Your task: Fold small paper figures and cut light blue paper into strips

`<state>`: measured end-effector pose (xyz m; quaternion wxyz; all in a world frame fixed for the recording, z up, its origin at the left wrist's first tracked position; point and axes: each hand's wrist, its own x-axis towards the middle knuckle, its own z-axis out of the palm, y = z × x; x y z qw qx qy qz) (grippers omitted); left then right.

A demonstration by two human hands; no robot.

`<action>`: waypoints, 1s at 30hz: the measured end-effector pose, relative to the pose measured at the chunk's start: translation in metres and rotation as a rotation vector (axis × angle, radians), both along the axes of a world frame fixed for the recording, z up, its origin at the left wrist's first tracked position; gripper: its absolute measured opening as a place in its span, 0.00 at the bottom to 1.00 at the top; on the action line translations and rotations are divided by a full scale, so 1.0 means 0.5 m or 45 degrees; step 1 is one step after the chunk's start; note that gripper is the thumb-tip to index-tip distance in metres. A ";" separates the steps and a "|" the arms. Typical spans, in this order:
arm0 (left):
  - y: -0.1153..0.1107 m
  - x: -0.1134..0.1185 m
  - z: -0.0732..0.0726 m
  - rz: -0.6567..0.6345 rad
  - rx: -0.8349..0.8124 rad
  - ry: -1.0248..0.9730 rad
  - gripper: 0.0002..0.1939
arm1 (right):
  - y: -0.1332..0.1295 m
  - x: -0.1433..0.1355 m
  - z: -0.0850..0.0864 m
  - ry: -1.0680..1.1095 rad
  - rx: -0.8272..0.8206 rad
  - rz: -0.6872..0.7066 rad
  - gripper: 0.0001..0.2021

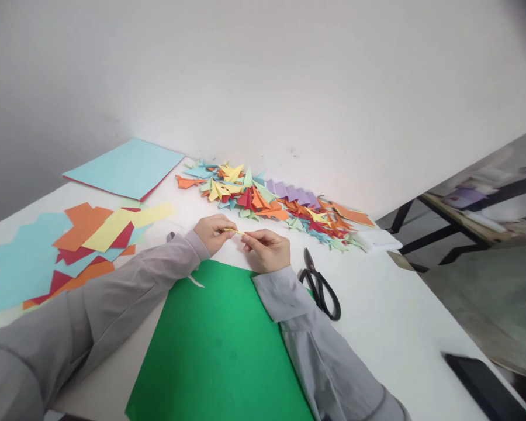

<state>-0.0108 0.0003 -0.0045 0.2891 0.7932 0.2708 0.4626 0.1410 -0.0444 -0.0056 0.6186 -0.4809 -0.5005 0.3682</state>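
Between my two hands is a narrow piece of yellow paper (237, 231), seen almost edge-on. My left hand (214, 233) pinches its left end between thumb and fingers. The right end sits in the closed fingertips of my right hand (269, 250). Both hands are held just beyond the far edge of a large green sheet (223, 345). Black-handled scissors (319, 287) lie to the right of my right hand. Beyond the hands spreads a pile of small folded paper pieces (256, 199) in many colours, several shaped like planes.
Loose cut paper pieces (84, 231) lie at the left, with stacked blue sheets (127, 166) behind them. A row of purple folded papers (293, 193) stands near the wall. White paper (379, 241) lies by the right edge, and a dark flat object (482, 383) is at the near right.
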 end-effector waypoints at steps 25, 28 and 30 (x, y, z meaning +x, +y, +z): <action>-0.008 0.004 0.001 -0.043 0.144 -0.041 0.05 | -0.004 -0.003 -0.020 -0.185 0.084 0.068 0.05; -0.010 0.003 0.003 -0.055 0.135 -0.035 0.05 | -0.005 -0.003 -0.018 -0.178 0.080 0.076 0.05; -0.011 0.003 0.004 -0.053 0.127 -0.024 0.05 | -0.006 -0.003 -0.017 -0.175 0.075 0.082 0.05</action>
